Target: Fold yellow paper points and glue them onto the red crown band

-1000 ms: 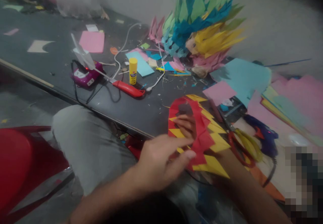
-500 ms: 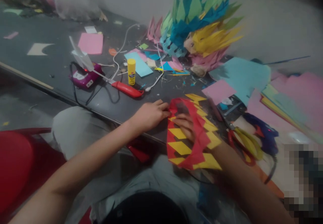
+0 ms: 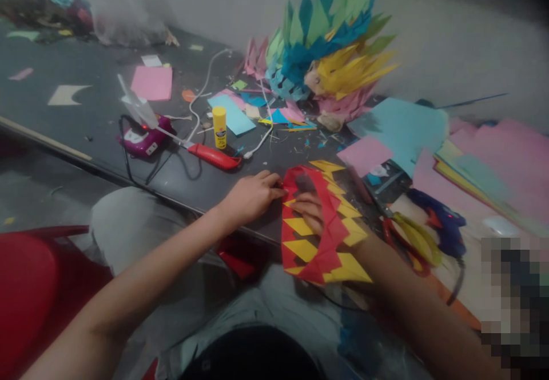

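A ring-shaped paper crown [image 3: 332,214], a red band with yellow diamond-shaped points, stands tilted at the table's front edge. My left hand [image 3: 253,196] pinches the band's far left rim between thumb and fingers. Through the ring reaches my right hand [image 3: 309,208], its fingers bent together against the inside of the band near my left fingertips. The right thumb is hidden, and the crown covers part of the palm and wrist.
Beyond my left hand lie a red-handled tool [image 3: 217,156], a yellow glue stick [image 3: 219,128] and a purple power socket [image 3: 150,137]. Scissors [image 3: 412,243] and a dark blue glue gun [image 3: 441,223] lie at right. Behind stands a colourful folded-paper piece [image 3: 317,54] among paper scraps.
The whole view has shifted slightly, so the things on the table sit a little further left and lower. Both hands keep the same hold on the crown.
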Demonstrator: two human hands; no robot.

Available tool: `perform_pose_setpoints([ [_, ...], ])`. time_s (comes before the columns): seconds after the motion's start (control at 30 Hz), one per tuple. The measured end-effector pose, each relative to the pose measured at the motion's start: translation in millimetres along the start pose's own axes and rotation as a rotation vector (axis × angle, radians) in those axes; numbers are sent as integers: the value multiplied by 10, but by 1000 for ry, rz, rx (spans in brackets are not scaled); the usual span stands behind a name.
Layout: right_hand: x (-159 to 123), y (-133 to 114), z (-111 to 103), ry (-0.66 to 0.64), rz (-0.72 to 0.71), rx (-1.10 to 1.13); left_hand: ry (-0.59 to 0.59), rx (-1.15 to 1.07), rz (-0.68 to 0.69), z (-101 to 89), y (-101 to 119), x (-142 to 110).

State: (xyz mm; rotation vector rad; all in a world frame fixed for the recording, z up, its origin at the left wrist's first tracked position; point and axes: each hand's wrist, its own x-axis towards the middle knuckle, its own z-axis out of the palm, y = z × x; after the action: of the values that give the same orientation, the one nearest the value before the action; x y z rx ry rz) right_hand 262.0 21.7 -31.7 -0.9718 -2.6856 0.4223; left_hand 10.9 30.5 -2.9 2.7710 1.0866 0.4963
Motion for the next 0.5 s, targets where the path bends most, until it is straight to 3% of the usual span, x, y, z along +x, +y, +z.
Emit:
perform_pose_setpoints([
  [0.03, 16, -25, -2, 19, -11, -11, 43, -39, -4, -17, 1, -11],
  [0.1, 58, -87, -1, 107, -18, -25, 248, -112, -80, -71, -9, -48],
  [0.2, 117, -151, 23, 236, -26, -30, 799, -122, -415, -181, -92, -127],
  [0.27, 140, -157, 31, 278, -34, -30, 1010, -103, -618, -251, -207, -171],
  [0.33, 154, -159, 3, 275, -37, -42, 985, -125, -714, -301, -360, -189],
  [0.5, 189, -255, -204, 201, -60, -27, 626, -154, -729, -332, -685, -95],
])
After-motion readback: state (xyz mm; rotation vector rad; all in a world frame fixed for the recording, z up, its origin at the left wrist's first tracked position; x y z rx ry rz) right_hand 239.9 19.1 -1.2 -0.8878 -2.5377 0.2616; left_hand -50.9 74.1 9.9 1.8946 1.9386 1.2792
